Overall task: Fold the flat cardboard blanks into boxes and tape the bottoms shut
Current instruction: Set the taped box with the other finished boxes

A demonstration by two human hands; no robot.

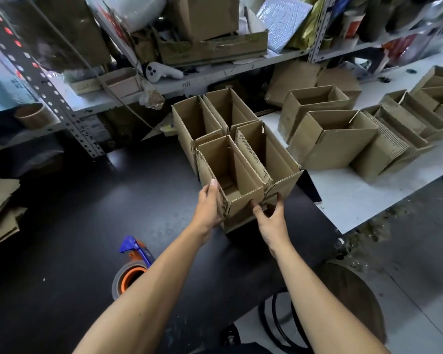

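Both hands, left hand (210,200) and right hand (271,215), grip the near box (243,195) on the dark surface (113,200); I'd slide it snug against the finished boxes (215,116), keeping walls square.

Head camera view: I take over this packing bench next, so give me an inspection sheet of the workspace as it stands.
Surface: dark table, scuffed; white bench adjoining on the right.
Job's things: four open boxes clustered, nearest box held; more open boxes on the white bench; flat blanks stacked at left; tape dispenser near the left forearm.
Clutter: grey shelf crammed with cartons, foil bags and a white controller.
Grippers: left hand grips the nearest box's left wall; right hand grips its lower front.
Cables: black cable loops under the table edge.
Surroundings: round stool, gritty floor.
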